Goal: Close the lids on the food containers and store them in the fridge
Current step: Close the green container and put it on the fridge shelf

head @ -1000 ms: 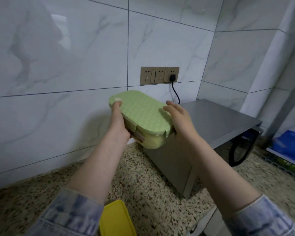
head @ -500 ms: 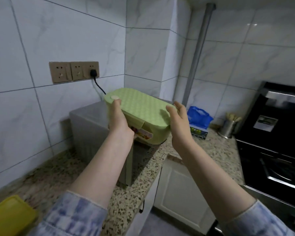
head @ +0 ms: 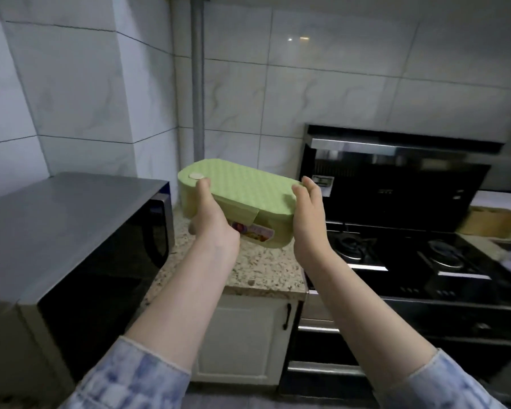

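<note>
Lidded green container (head: 242, 199) gripped between left hand (head: 211, 222) and right hand (head: 309, 219), above granite counter (head: 263, 270), beside microwave (head: 71, 231)

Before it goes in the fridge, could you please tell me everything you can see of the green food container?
The green food container is an oblong box with rounded ends, plastic by its look. Its lid, textured with a fine dimpled pattern, is on; a small pale round disc sits near its left end. A flap hangs down the front, with a colourful sticker below it. It is held in the air, tilted, above the speckled counter. The left hand grips its left end, thumb on top; the right hand holds its right end.
</note>
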Demonstrator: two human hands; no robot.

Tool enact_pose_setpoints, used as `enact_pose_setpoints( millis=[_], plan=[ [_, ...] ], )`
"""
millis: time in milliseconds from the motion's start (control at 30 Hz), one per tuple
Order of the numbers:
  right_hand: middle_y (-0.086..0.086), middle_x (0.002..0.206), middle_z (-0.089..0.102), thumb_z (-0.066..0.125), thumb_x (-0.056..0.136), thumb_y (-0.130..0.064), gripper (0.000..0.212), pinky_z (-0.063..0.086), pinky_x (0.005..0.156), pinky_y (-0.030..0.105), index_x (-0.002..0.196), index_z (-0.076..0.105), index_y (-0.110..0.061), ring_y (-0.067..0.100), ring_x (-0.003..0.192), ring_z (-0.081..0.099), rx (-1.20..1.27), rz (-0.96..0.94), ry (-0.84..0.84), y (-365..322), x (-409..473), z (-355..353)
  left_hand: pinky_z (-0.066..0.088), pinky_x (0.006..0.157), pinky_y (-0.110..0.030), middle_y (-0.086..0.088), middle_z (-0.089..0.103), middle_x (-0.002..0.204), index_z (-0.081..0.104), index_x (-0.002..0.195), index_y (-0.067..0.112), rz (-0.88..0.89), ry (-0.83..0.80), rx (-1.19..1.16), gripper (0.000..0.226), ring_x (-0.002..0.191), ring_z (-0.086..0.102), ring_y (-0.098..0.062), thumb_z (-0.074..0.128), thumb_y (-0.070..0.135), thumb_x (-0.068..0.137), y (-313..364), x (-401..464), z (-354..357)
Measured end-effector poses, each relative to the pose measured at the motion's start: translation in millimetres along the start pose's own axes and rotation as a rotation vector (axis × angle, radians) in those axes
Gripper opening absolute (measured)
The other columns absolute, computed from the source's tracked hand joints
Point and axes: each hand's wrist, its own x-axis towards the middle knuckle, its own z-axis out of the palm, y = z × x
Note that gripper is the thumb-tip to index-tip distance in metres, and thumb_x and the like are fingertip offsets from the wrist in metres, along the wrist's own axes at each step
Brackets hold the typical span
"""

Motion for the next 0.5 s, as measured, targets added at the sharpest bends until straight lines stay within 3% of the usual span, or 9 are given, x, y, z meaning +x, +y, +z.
enact_pose_setpoints(
  millis=[200, 367, 500],
  plan=[
    [-0.008, 0.125, 0.048, 0.042, 0.094, -0.031, 0.041, 0.044, 0.093, 0.032, 0.135, 0.044, -0.027, 0.007, 0.107, 0.05, -0.013, -0.025, 0.126, 0, 60, -75, 0.055, 0.085, -0.042, -0.002, 0.067, 0.108, 0.059, 0.111, 0.025, -0.102, -0.104, 0.062, 0.05, 0.096, 0.065, -0.023, 0.069, 0.048, 0.069, -69, 16, 67],
    [-0.009, 0.125, 0.047, 0.041, 0.094, -0.032, 0.044, 0.046, 0.088, 0.03, 0.138, 0.042, -0.026, 0.003, 0.103, 0.05, -0.047, -0.027, 0.224, -1, 87, -138, 0.055, 0.087, -0.045, -0.004, 0.064, 0.108, 0.05, 0.12, 0.022, -0.202, -0.126, 0.109, 0.063, 0.096, 0.063, -0.024, 0.072, 0.046, 0.066, -127, 19, 110],
    [-0.011, 0.12, 0.05, 0.041, 0.093, -0.032, 0.045, 0.048, 0.087, 0.031, 0.138, 0.041, -0.027, 0.006, 0.104, 0.052, -0.082, -0.024, 0.32, -1, 101, -182, 0.056, 0.081, -0.042, -0.003, 0.065, 0.106, 0.052, 0.118, 0.022, -0.28, -0.17, 0.123, 0.06, 0.093, 0.065, -0.023, 0.072, 0.046, 0.066, -169, 19, 140]
  ],
)
